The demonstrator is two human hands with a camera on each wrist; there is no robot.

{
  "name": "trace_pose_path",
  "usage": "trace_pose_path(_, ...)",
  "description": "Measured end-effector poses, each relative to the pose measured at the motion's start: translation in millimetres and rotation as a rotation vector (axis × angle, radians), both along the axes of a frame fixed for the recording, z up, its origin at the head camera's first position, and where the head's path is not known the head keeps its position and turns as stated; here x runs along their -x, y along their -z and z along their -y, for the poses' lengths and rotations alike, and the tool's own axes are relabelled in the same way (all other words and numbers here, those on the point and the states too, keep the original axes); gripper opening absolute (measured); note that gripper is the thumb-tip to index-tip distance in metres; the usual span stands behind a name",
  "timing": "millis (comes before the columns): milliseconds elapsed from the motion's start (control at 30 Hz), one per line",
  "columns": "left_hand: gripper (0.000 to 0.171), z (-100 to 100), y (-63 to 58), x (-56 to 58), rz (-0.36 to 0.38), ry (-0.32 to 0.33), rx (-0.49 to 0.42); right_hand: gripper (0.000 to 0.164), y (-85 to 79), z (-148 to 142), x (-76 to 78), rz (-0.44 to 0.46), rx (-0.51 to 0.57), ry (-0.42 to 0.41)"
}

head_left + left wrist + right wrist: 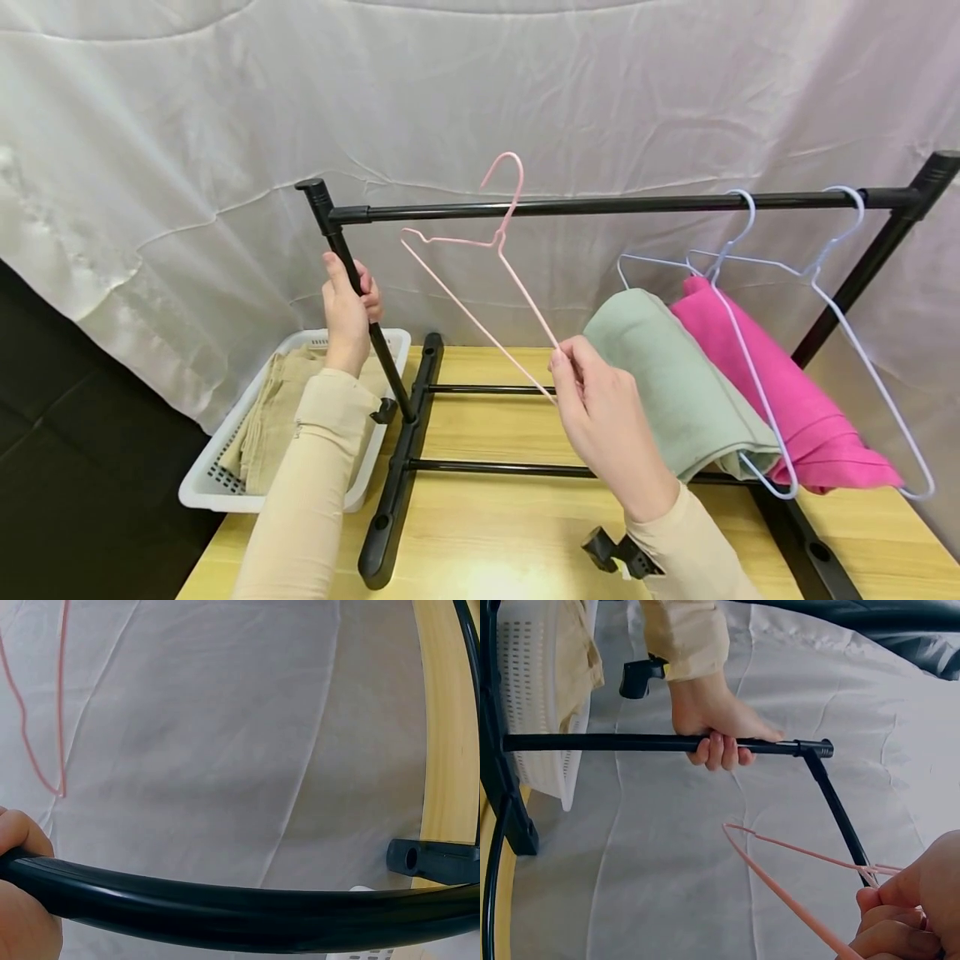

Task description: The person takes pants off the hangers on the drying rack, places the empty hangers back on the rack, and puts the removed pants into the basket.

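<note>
My left hand grips the left upright of a black garment rack, its fingers curled round the post, as the right wrist view also shows. A pink hanger with nothing on it is pinched at its lower right corner by my right hand. Its hook stands above the rack's top bar; whether it touches the bar I cannot tell. Farther right on the bar hang two light blue hangers, one carrying a folded sage green cloth and the other a bright pink cloth.
A white plastic basket with folded beige cloth stands left of the rack, partly behind my left forearm. The rack's feet rest on a wooden table. A grey-white curtain hangs close behind.
</note>
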State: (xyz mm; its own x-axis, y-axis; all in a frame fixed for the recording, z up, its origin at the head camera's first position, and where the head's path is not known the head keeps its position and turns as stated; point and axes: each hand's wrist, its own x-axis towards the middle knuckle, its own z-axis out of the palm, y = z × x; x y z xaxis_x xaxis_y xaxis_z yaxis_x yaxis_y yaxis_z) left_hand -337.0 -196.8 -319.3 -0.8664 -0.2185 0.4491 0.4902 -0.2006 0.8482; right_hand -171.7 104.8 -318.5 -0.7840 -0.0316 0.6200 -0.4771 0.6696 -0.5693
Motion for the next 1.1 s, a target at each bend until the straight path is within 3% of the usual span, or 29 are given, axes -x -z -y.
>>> trace_pose_path(200, 0.063, -1, 0.2, -0.9, 0.005, 0.001, 0.004, 0.019, 6.9, 3, 8.6, 0.052, 0.002, 0.001)
trace_pose_path(533, 0.063, -1, -0.7, -3.2, 0.003, -0.008, 0.008, 0.018, 26.7, 11, 11.8, 0.056, -0.048, -0.022)
trace_pose_path(1100, 0.063, -1, 0.1, -2.7, 0.01, -0.018, 0.007, 0.017, 34.2, 21, 9.4, 0.113, -0.005, -0.02)
